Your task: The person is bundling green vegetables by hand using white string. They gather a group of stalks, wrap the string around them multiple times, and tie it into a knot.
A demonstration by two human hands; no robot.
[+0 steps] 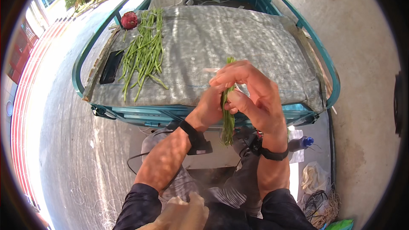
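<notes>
I hold a small bunch of long green beans (228, 121) upright in front of me. My left hand (211, 106) grips the bunch from behind, near its middle. My right hand (251, 91) wraps over it from the front, fingers curled around the stems and a thin pale strip by the fingertips. The bean tips stick out above my fingers and the cut ends hang below. Both wrists wear black bands.
A teal cart bed (81, 59) covered with grey sacking (221, 38) lies ahead. A pile of loose green beans (145, 51) rests on its left side, beside a red ball of twine (129, 19) and a black flat device (111, 66). A bottle (300, 142) and cloth lie at lower right.
</notes>
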